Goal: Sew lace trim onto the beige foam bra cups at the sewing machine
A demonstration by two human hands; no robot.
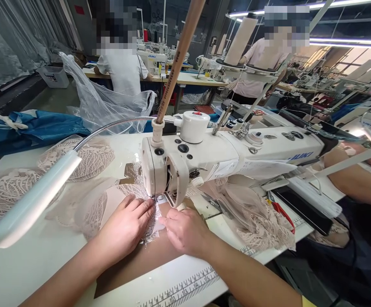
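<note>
My left hand (126,226) lies flat, fingers stretched, pressing a beige lace piece (97,209) onto the table just left of the presser foot (159,198). My right hand (185,230) is curled, its fingertips pinching the near edge of the same lace right in front of the needle area. Above both hands rises the head of the white Juki sewing machine (204,157). The needle itself is hidden behind the machine head.
A gooseneck lamp (32,200) reaches over the left of the white table (28,264). Lace pieces are piled at the left (0,192) and right (258,221). Red-handled scissors (283,211) and a black tablet (303,209) lie right. A neighbour's arm (358,179) is at the far right; two people work behind.
</note>
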